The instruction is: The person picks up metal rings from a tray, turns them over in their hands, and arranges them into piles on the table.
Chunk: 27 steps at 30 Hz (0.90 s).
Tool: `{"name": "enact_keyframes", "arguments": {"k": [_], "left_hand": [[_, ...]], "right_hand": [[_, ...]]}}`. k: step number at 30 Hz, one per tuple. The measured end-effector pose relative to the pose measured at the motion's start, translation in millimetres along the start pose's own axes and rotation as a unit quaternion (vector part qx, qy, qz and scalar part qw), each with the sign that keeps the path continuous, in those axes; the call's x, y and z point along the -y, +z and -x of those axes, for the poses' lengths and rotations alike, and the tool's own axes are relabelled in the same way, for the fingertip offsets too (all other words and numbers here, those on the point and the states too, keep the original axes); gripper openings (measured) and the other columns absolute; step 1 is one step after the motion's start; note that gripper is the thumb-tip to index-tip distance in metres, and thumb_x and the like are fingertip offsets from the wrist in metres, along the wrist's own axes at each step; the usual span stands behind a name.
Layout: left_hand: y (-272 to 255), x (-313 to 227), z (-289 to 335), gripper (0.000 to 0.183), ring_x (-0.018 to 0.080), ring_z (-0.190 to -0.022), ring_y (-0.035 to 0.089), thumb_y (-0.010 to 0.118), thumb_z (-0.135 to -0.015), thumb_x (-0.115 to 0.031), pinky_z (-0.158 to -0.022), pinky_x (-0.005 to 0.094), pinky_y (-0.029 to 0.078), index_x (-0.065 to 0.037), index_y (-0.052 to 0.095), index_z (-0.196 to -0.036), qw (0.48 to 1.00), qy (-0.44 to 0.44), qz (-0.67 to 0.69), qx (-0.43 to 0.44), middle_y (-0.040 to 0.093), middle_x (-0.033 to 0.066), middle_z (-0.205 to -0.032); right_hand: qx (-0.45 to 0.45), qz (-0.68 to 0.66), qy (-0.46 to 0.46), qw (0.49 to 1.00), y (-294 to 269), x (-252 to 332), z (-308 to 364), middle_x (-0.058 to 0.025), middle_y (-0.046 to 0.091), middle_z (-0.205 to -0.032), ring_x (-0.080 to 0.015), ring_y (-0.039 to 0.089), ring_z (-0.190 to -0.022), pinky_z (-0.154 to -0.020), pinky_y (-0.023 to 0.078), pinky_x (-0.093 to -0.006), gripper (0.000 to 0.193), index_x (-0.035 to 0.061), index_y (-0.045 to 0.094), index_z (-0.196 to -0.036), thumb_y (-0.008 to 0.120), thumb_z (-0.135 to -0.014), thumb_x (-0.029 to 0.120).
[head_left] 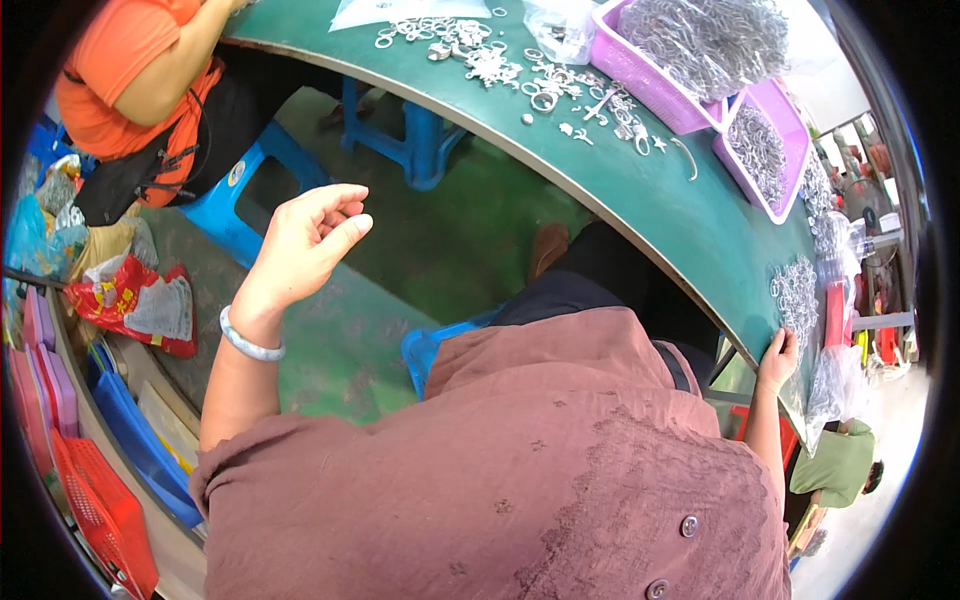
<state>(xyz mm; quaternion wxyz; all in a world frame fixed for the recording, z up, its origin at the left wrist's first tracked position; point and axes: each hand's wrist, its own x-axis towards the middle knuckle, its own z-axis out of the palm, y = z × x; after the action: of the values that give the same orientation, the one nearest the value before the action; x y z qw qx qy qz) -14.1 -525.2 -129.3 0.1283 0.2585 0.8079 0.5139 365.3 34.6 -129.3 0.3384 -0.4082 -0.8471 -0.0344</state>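
My left hand is raised over the floor, left of my body and apart from the table. Its fingers are loosely curled with the thumb apart, and nothing shows in it. A pale bangle circles that wrist. Far to the right, my right hand rests on the edge of the green table, its fingers closed over the rim; the palm side is hidden. Just beyond those fingers lies a pile of small silvery metal clasps. Metal rings and charms are scattered farther along the tabletop.
A purple basket and a smaller purple basket hold metal chain parts. Blue stools stand on the floor. A person in orange sits at the far left. Trays and a red basket line the left side.
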Motion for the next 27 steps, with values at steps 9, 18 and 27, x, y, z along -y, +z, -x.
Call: {"name": "enact_keyframes", "arguments": {"k": [9,18,27], "left_hand": [[15,-20,-7,0.03,0.0068,-0.069,0.052,0.065,-0.077,-0.011,-0.062,0.0213,0.045,-0.001,0.058,-0.104,0.998,0.058,-0.011,0.018,0.059,0.0027,-0.084],[30,-52,-9,0.032,0.0091,-0.066,0.054,0.065,-0.078,-0.014,-0.06,0.0225,0.046,0.001,0.057,-0.106,0.993,0.08,-0.056,0.065,0.06,0.006,-0.083],[42,-77,-29,0.032,0.0109,-0.068,0.054,0.064,-0.079,-0.016,-0.062,0.0235,0.047,0.001,0.056,-0.106,0.99,0.06,-0.09,0.089,0.058,0.0077,-0.085]], "right_hand": [[-0.012,-0.093,-0.001,0.996,7,22,1,-0.0114,0.058,-0.093,-0.0199,0.055,-0.085,-0.079,0.043,-0.0286,0.018,-0.0004,0.056,-0.098,0.051,-0.088,0.013],[-0.043,-0.187,0.011,0.981,16,-11,9,-0.0105,0.056,-0.098,-0.0187,0.052,-0.089,-0.08,0.041,-0.0266,0.022,-0.0039,0.054,-0.103,0.049,-0.09,0.013],[-0.025,-0.207,0.023,0.978,23,-13,13,-0.0082,0.054,-0.099,-0.0139,0.051,-0.087,-0.077,0.042,-0.0244,0.022,-0.003,0.052,-0.107,0.047,-0.091,0.012]]}}
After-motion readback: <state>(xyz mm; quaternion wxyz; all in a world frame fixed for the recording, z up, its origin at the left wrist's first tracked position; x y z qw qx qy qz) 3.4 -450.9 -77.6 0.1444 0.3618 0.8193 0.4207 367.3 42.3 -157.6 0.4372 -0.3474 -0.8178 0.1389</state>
